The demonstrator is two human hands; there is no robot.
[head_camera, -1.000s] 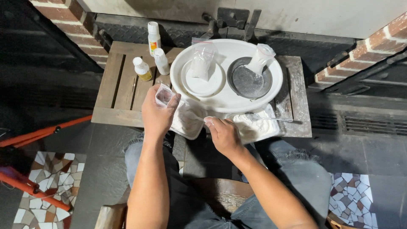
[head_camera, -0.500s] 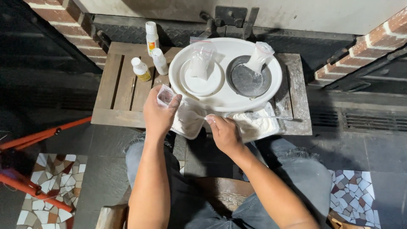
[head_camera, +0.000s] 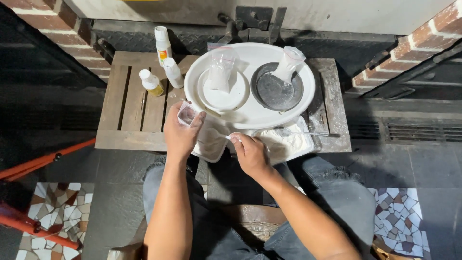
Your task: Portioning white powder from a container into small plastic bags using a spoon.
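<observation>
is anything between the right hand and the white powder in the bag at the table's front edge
Nothing visible. The right hand sits directly beside the open bag of white powder; the metal spoon lies over the bag, not between them.

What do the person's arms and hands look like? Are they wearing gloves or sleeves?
No gloves and no sleeves show. Both forearms are bare right down to the left hand and the right hand. I can't see a watch, a ring or a bracelet. The fingers look short and rounded, and the fingertips of the right hand look dusted with white powder.
</observation>
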